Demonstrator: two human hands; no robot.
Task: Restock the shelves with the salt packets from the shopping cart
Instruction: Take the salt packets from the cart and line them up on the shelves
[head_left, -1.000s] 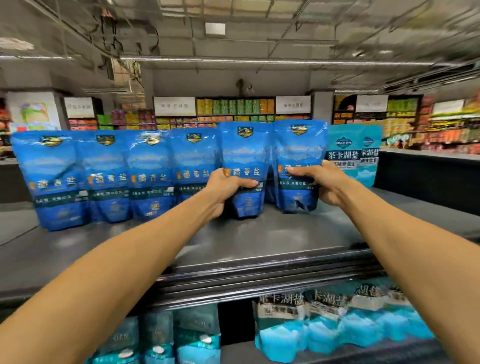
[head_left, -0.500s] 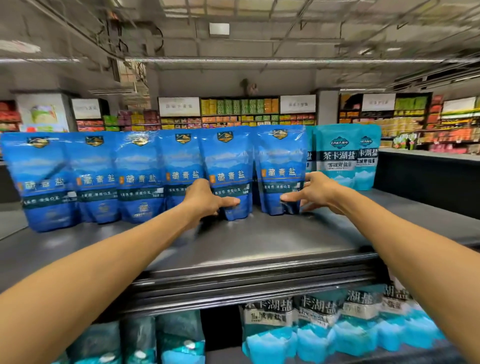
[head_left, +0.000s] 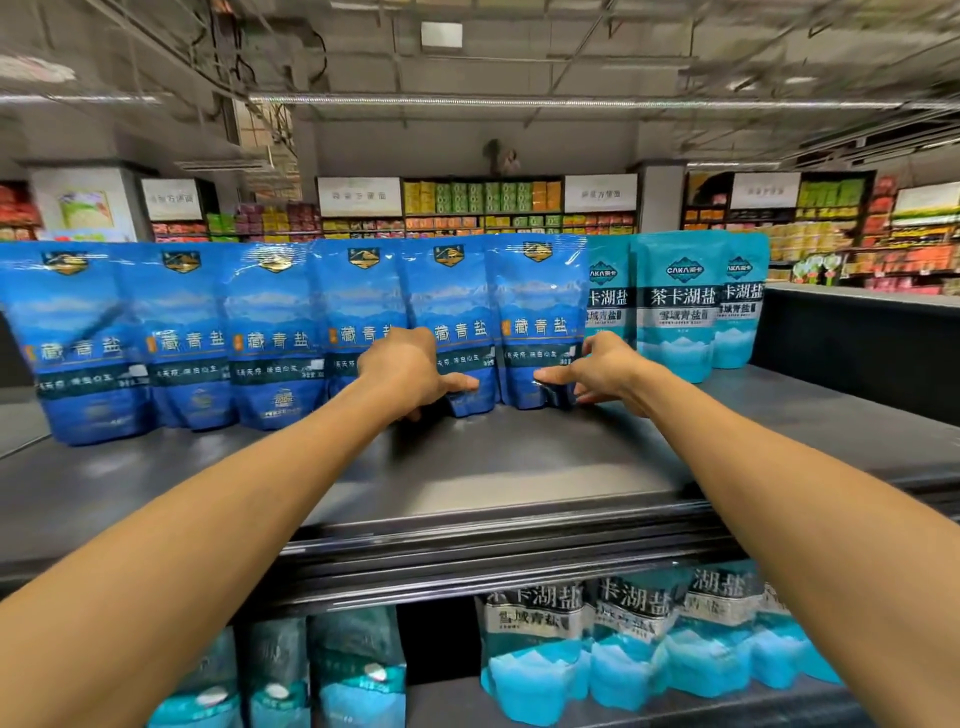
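Observation:
Several dark blue salt packets stand in a row along the back of the grey top shelf (head_left: 519, 467). My left hand (head_left: 410, 374) grips the lower left part of the fifth blue packet (head_left: 457, 312), thumb across its front. My right hand (head_left: 602, 369) holds the lower right edge of the sixth blue packet (head_left: 537, 312), with the thumb on its front and the fingers at its side. Both packets stand upright with their bases on the shelf. The shopping cart is out of view.
Three teal salt packets (head_left: 680, 312) stand just right of the blue row, touching it. More teal packets (head_left: 623, 649) fill the shelf below. A black partition (head_left: 857, 343) borders the shelf's right end. Bare shelf surface lies in front of the row.
Both hands have lowered their blue packets onto the shelf and pushed them back into the row. The right packet now stands against the teal ones.

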